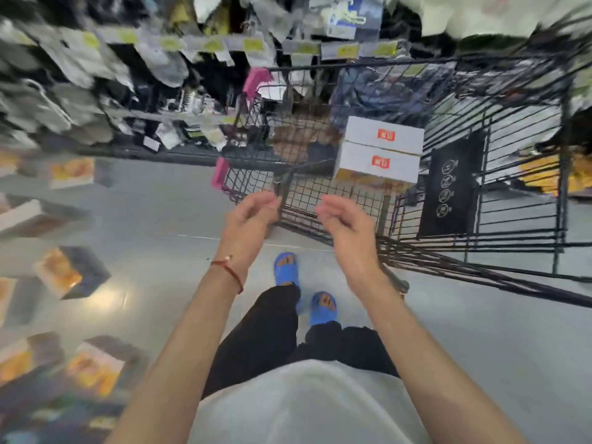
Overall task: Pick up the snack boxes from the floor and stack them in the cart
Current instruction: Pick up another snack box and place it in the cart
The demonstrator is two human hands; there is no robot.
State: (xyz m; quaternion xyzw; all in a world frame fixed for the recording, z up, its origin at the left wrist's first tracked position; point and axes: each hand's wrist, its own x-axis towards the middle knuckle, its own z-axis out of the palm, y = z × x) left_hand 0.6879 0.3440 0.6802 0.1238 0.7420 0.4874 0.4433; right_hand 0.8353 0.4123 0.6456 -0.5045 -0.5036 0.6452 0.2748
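Two white snack boxes (pixel 381 152) with red labels lie side by side inside the black wire cart (pixel 480 245). Several more snack boxes lie on the grey floor to my left, among them one (pixel 69 272) with an orange picture and another (pixel 96 366) nearer me. My left hand (pixel 253 216) hovers in front of the cart's near end, fingers loosely curled, holding nothing. My right hand (pixel 344 222) is beside it, also empty with curled fingers. The whole view is blurred by motion.
A rack of hanging packaged goods (pixel 128 75) runs along the far side behind the cart. My legs and blue sandals (pixel 286 270) stand on the floor just short of the cart. Yellow goods (pixel 544 174) show at the far right.
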